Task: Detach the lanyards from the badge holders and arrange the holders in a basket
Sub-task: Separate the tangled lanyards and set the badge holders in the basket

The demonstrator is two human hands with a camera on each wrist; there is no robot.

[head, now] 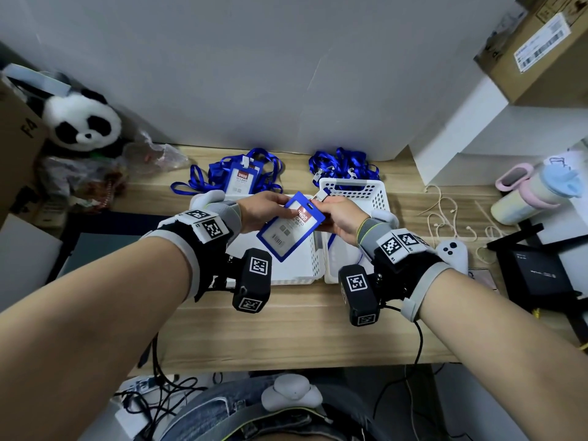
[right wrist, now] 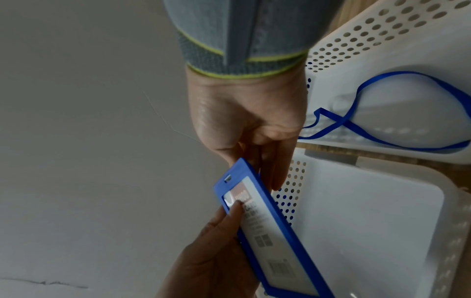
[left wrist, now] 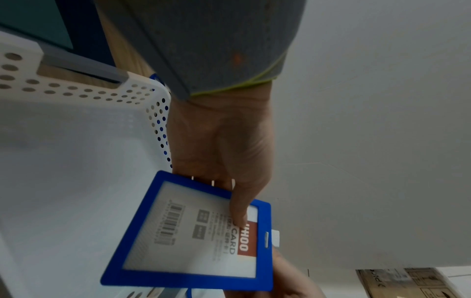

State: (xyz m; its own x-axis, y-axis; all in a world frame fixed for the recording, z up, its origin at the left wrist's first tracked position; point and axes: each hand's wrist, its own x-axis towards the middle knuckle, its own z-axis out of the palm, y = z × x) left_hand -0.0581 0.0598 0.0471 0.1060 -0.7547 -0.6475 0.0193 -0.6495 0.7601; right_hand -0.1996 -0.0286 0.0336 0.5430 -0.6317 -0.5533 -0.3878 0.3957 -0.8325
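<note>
Both hands up over two white baskets on wooden desk; left hand pinches blue badge holder, thumb on its face; right hand grips the holder's top end by the clip; lanyard trails into right basket; farther back, another holder with lanyards, loose lanyard pile.

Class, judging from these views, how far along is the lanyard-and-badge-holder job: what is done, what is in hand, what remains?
Done: loose lanyards are piled behind the right basket; one lies inside it. In hand: the left hand grips a blue badge holder above the left basket, while the right hand holds its clip end. Left: another badge holder at the back, lanyard apparently attached.
</note>
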